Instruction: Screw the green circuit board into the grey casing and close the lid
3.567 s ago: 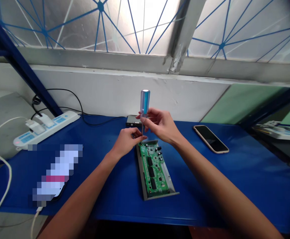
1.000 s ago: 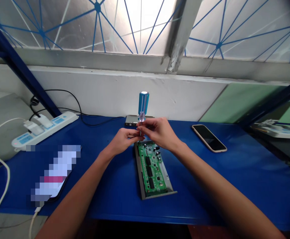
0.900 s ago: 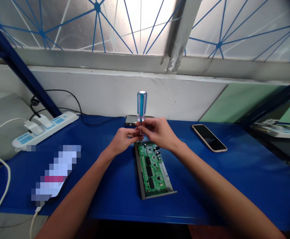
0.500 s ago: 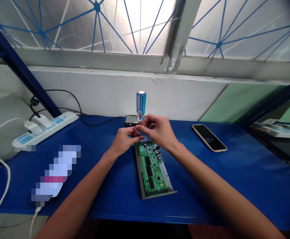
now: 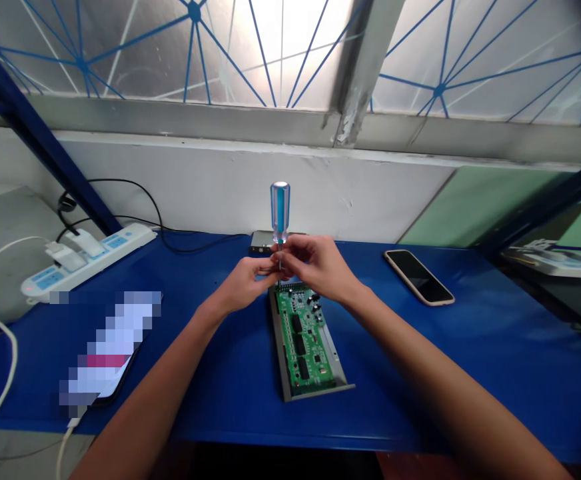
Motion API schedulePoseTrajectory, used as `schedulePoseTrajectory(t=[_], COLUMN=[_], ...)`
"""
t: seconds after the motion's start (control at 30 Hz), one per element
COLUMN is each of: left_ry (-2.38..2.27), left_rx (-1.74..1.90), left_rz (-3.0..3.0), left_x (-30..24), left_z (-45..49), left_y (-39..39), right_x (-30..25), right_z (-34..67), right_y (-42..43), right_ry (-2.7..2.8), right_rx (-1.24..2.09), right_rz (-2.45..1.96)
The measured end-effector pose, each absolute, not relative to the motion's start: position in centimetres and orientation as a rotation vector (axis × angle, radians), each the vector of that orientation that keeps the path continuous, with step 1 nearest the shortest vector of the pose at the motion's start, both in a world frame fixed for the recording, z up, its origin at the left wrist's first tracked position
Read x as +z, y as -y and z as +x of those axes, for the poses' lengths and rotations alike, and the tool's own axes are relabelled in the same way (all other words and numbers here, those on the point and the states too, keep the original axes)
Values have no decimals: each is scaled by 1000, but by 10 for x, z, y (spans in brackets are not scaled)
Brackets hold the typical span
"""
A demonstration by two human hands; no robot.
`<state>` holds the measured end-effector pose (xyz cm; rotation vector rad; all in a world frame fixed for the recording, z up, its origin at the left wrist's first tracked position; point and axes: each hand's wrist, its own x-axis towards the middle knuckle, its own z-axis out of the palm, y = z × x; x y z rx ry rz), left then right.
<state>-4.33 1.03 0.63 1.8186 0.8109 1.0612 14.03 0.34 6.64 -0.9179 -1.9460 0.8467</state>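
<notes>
A green circuit board [image 5: 306,340] lies in a grey metal tray [image 5: 281,357] on the blue table [image 5: 470,360]. A screwdriver with a clear blue handle [image 5: 279,212] stands upright over the board's far left corner. My right hand [image 5: 318,265] pinches its thin shaft just below the handle. My left hand [image 5: 248,283] is closed on the shaft's lower end from the left, fingertips meeting those of the right. The tip and whatever lies under it are hidden by my fingers.
A dark phone [image 5: 418,277] lies on the right of the table, a second phone with a lit screen [image 5: 108,350] on the left. A white power strip [image 5: 83,257] with plugs and cables sits at the far left. A small grey box [image 5: 263,241] stands behind my hands.
The screwdriver has stayed upright over the same corner, its handle drifting slightly left. My right fingers have shifted their pinch on the shaft. The board has not moved.
</notes>
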Motion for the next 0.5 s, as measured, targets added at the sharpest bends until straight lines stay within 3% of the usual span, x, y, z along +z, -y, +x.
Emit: schedulePoseTrajectory(t=[0.5], left_ry=[-1158], left_rx=[1365], left_rz=[1875], left_x=[-1], left_z=[-27], left_y=[-10], right_x=[60], right_z=[131], right_y=[-4], right_ry=[1765], right_rx=[733], right_rz=[-999])
